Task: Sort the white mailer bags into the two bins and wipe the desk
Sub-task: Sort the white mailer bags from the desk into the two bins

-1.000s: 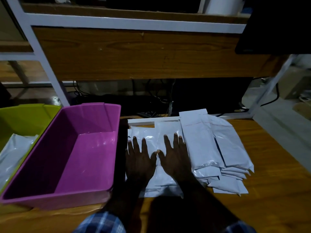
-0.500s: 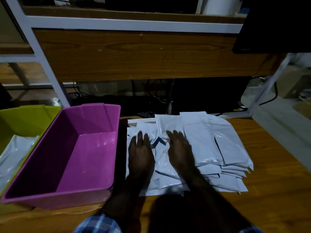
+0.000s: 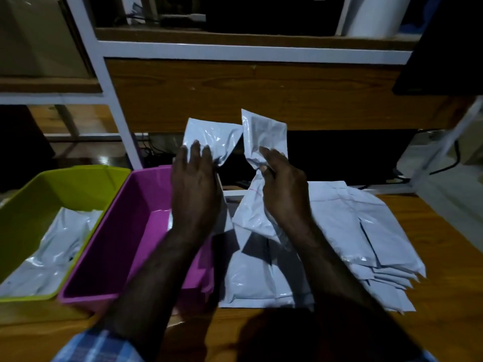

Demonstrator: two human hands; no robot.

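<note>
Left hand [image 3: 194,186] lifts one mailer bag [image 3: 211,138] above the purple bin [image 3: 125,231], fingers curled on its lower edge. Right hand [image 3: 283,189] pinches a second bag [image 3: 264,134] over the pile [image 3: 339,231] on the desk [image 3: 444,296]. The green bin [image 3: 65,184] sits at the left edge.

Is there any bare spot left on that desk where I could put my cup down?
Bare wood shows right of the mailer pile, along the desk edge, and in front of the pink bin. It's crowded in the middle: both hands hold bags, and the green bin sits against the pink one.
</note>
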